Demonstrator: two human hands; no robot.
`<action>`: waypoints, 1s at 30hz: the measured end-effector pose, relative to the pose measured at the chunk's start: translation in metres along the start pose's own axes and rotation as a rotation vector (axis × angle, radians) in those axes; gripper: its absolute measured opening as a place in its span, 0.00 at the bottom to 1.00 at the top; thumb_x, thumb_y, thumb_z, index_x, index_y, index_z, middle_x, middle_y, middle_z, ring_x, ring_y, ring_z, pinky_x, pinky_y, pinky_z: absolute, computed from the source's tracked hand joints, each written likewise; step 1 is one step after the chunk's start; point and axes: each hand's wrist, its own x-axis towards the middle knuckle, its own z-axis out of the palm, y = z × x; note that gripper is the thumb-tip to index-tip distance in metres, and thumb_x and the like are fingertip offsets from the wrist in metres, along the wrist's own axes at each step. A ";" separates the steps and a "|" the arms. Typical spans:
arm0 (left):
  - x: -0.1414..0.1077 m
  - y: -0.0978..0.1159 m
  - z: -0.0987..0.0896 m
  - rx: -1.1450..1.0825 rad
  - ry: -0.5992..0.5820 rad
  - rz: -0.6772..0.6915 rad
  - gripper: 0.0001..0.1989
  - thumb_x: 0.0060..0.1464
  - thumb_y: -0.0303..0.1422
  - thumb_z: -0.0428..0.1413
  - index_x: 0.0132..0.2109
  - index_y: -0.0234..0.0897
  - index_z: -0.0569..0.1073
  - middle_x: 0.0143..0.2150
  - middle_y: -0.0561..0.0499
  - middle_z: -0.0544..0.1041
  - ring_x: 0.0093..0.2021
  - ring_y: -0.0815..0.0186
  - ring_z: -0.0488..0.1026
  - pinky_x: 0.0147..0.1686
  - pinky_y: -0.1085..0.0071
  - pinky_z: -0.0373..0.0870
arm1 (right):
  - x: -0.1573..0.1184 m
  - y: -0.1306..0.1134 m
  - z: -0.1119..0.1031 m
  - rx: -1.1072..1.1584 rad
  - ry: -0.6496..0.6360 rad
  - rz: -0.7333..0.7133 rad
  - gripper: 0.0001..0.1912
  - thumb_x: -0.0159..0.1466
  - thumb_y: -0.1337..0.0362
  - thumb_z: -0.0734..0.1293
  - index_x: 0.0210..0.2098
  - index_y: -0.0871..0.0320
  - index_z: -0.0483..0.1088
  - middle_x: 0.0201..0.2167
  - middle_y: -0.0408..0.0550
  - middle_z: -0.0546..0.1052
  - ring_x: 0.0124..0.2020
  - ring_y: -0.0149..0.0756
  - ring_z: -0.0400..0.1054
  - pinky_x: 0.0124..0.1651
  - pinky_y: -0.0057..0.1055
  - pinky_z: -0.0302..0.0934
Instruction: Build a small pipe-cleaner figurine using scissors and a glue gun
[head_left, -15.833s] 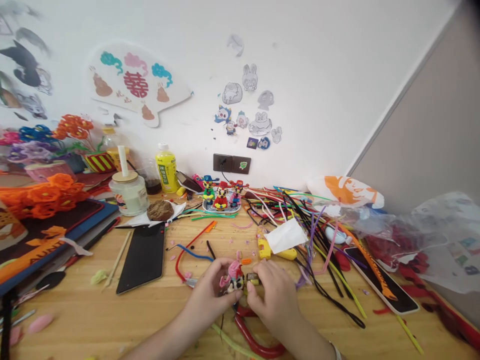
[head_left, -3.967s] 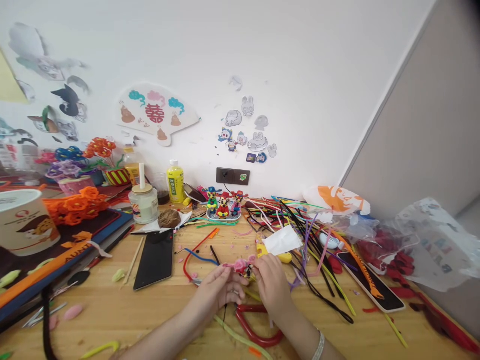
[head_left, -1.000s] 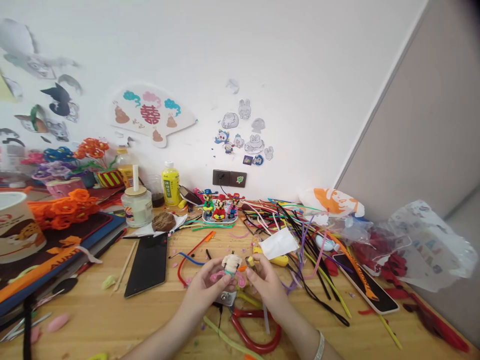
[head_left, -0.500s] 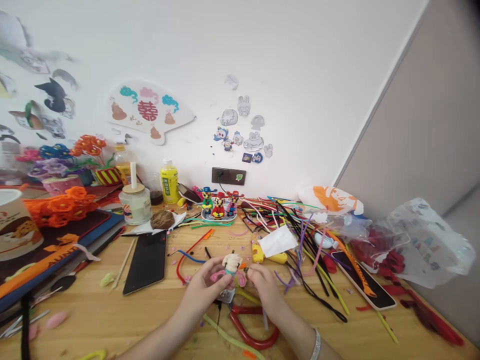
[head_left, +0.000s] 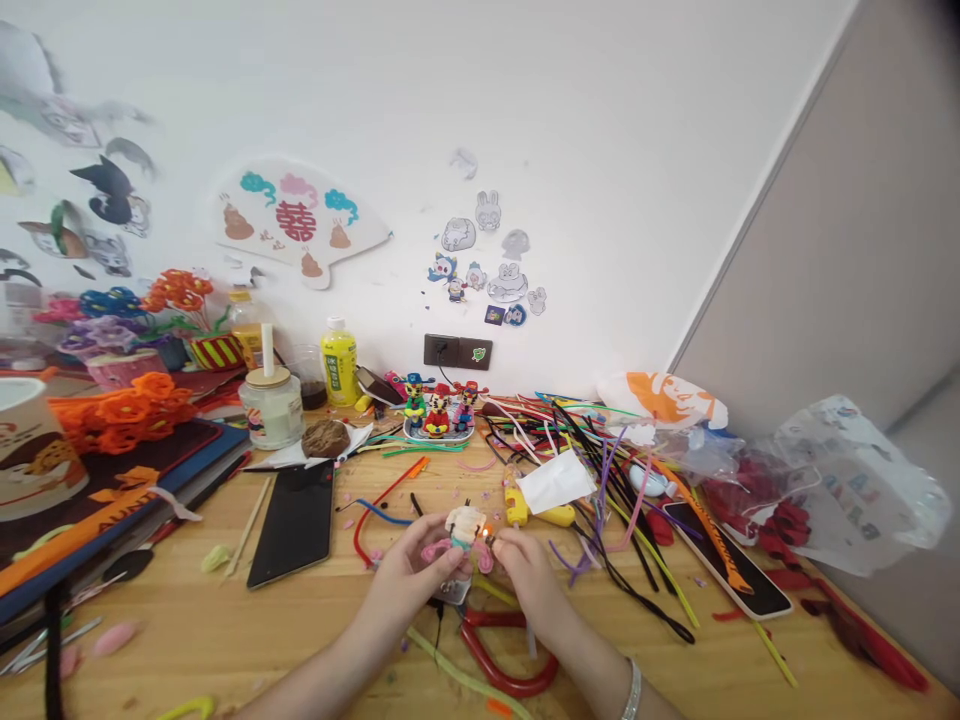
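Note:
My left hand point(head_left: 418, 560) is closed around a small pipe-cleaner figure point(head_left: 465, 524) with a cream, fuzzy head, a teal band and pink loops at its sides. Close to the figure's right side, my right hand point(head_left: 529, 570) pinches what looks like a lighter point(head_left: 491, 541); only its dark top shows clearly. A bright orange-white glow, apparently a flame, stands at that top, beside the head. Under the hands lie red-handled scissors point(head_left: 517, 685) and a small clear case point(head_left: 453, 592), partly covered.
Three finished figures point(head_left: 437, 412) stand on a tray at the back. A yellow glue gun point(head_left: 516, 505) and loose pipe cleaners point(head_left: 600, 500) lie to the right, near a phone point(head_left: 720, 560). Leftward are a black tablet point(head_left: 291, 525), a candle jar point(head_left: 271, 412) and a paper cup point(head_left: 34, 450).
A bright glow has appeared at the lighter's top, next to the figure. The figure's head has turned or tilted slightly; both hands stay almost in place.

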 end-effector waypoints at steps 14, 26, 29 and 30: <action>0.000 -0.001 -0.002 0.070 0.002 0.047 0.21 0.35 0.35 0.63 0.40 0.36 0.71 0.35 0.49 0.77 0.33 0.64 0.72 0.34 0.71 0.70 | 0.000 0.001 -0.002 -0.021 0.051 0.013 0.12 0.56 0.63 0.55 0.17 0.57 0.55 0.17 0.39 0.59 0.23 0.30 0.53 0.27 0.26 0.47; 0.000 0.000 -0.001 0.061 -0.009 0.038 0.20 0.34 0.35 0.63 0.39 0.37 0.71 0.34 0.50 0.77 0.31 0.66 0.72 0.32 0.72 0.69 | 0.000 0.002 -0.004 -0.076 0.077 0.018 0.14 0.57 0.60 0.55 0.17 0.56 0.51 0.17 0.37 0.54 0.22 0.29 0.50 0.25 0.26 0.44; 0.000 -0.001 -0.002 0.054 -0.040 0.043 0.20 0.36 0.35 0.62 0.40 0.37 0.71 0.34 0.50 0.77 0.31 0.67 0.72 0.32 0.73 0.69 | 0.000 0.001 -0.004 -0.101 0.068 0.021 0.14 0.58 0.59 0.54 0.18 0.56 0.52 0.17 0.37 0.55 0.22 0.29 0.50 0.26 0.26 0.45; 0.000 -0.002 -0.003 0.054 -0.048 0.043 0.19 0.37 0.34 0.62 0.40 0.37 0.70 0.34 0.50 0.77 0.31 0.67 0.72 0.32 0.73 0.69 | 0.000 0.001 -0.004 -0.106 0.075 0.020 0.14 0.58 0.59 0.54 0.18 0.56 0.52 0.17 0.37 0.55 0.22 0.29 0.50 0.26 0.26 0.45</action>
